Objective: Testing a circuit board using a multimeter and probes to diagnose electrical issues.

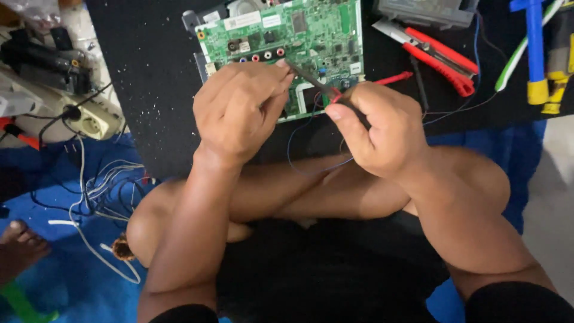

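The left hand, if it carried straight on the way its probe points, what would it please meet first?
The left hand holds a dark probe angled toward the right hand. It would likely meet that hand's fingers first, above the green board; depth is unclear.

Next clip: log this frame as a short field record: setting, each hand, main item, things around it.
setting: person sitting cross-legged at a black mat on a blue floor cover
left hand: grips a dark probe, tip on the board
right hand: grips a red probe
main item: green circuit board
around: red-handled pliers at right, white power strip and loose wires at left
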